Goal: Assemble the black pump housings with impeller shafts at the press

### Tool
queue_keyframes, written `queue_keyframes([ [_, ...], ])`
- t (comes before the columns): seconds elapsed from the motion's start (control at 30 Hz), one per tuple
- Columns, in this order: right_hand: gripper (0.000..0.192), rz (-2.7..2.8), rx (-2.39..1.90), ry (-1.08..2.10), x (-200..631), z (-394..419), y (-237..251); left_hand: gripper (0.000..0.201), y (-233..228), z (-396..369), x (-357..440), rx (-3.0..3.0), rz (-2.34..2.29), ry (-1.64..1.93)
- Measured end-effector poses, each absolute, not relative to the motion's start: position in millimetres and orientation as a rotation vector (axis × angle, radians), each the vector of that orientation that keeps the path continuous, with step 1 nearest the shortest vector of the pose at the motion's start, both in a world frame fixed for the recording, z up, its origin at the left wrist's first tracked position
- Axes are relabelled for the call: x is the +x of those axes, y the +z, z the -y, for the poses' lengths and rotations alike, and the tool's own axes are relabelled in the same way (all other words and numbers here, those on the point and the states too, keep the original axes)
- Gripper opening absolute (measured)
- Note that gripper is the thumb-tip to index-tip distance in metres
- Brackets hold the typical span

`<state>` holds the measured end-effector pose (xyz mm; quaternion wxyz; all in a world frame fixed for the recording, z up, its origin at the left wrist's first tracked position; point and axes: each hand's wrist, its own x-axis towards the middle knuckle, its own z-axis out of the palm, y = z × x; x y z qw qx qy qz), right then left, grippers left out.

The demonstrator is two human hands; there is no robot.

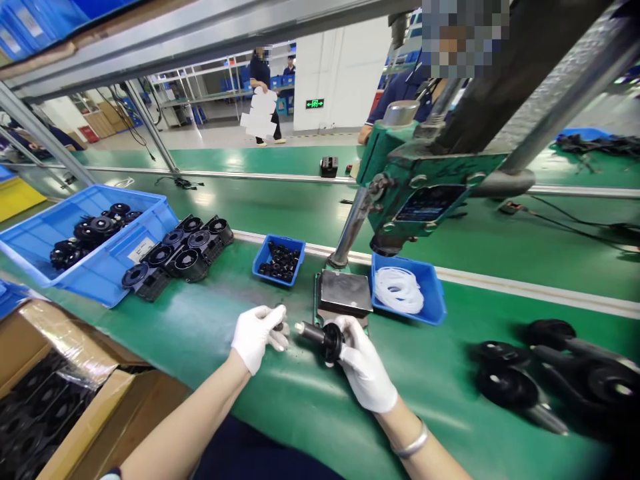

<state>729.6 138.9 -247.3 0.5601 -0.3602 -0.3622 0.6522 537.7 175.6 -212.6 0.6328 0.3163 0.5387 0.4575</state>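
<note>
1 green tabletop (280, 400) under both grips. 1 green press (415, 180) beyond right hand (365, 370). 2 small blue bins: 1 of white rings (400, 290) beyond right grip, 1 of black bushings (279, 260) beyond left hand (255, 333). Right grip closed round 1 black shaft part (323, 337); left grip pinching 1 small black piece (279, 319), just beside shaft tip.

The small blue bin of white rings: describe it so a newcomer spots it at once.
Start at the green press standing on the green work table. Just right of its dark base plate sits a small blue plastic bin holding thin white rings. The other small blue bin, left of the press column, holds small black parts instead.
</note>
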Motion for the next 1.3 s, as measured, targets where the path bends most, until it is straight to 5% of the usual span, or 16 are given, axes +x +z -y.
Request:
queue_keyframes([
  [0.2, 0.034, 0.856, -0.832, 1.537, 730, -138, -245, 0.058, -203, -175, 534, 0.59, -1.202, 1.053],
  [0.53, 0.034, 0.967, -0.921, 1.423, 727, -134, -235, 0.047, -189, -156, 522, 0.543, -1.013, 1.039],
  [0.93, 0.022, 1.423, -1.314, 0.953, 710, -133, -215, 0.055, -191, -148, 514, 0.788, -1.04, 1.023],
  [1.17, 0.02, 1.465, -1.182, 0.964, 706, -124, -201, 0.031, -192, -155, 495, 1.099, -1.088, 1.006],
  [1.3, 0.033, 1.704, -1.122, 0.603, 705, -110, -186, 0.028, -196, -155, 497, 1.164, -0.93, 1.116],
])
